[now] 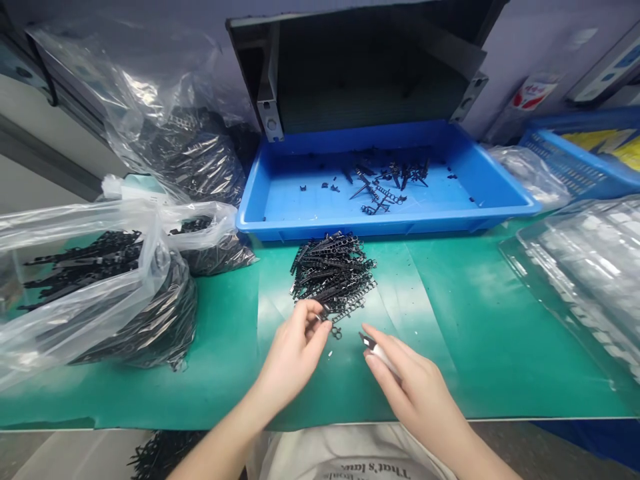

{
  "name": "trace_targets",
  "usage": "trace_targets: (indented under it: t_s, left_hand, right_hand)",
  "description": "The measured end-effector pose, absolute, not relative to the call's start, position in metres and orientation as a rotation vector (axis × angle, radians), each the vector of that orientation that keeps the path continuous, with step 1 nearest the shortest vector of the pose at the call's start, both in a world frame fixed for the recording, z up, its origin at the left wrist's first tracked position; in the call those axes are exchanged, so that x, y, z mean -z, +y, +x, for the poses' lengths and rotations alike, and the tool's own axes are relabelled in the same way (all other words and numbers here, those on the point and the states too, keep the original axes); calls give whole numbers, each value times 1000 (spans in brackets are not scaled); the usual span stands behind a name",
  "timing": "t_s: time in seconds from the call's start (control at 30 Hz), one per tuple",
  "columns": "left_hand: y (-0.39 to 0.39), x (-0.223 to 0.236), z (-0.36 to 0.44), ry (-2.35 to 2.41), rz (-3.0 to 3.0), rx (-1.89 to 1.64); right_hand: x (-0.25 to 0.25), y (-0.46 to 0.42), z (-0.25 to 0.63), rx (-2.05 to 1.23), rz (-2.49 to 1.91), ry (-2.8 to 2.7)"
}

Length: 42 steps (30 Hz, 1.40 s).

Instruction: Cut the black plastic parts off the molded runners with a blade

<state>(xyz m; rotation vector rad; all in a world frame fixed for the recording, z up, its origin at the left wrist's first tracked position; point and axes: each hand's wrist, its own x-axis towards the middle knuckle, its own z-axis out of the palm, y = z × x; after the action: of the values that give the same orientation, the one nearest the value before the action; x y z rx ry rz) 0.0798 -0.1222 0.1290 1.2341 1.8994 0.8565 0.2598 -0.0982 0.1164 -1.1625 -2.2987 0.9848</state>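
Observation:
My left hand (300, 340) is closed at the near edge of a pile of black plastic strips (333, 270). Pinched between its thumb and fingers is a black plastic strip (324, 316), partly hidden by the fingers. Rows of small rings run along several strips in the pile. My right hand (407, 373) is a little way to the right, wrapped round a white-handled knife (383, 357). Its dark tip points up and left, apart from the strips. Between the hands, a tiny white scrap (330, 354) lies on the mat.
A blue tray (320, 230) with scattered black pieces stands behind the pile. Clear bags (165, 293) of black parts crowd the left. Stacked clear plastic trays (590, 267) and a blue basket (560, 150) stand at the right. A green mat (480, 320) covers the table.

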Motion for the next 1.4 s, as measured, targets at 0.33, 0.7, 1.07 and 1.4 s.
trace_targets:
  t_s: [0.33, 0.7, 1.07, 1.4]
  left_hand:
    - [-118, -132, 71, 2081, 1501, -571]
    - [-147, -129, 94, 1381, 910, -834]
    - [-145, -121, 100, 1355, 621, -1016]
    - [-149, -122, 104, 1353, 636, -1039]
  right_hand:
    - [-124, -82, 260, -1342, -1340, -2004]
    - [-132, -72, 244, -1813, -1105, -1834]
    - [-131, -90, 262, -1282, -989, -2408]
    - [-134, -97, 256, -978, -967, -2520]
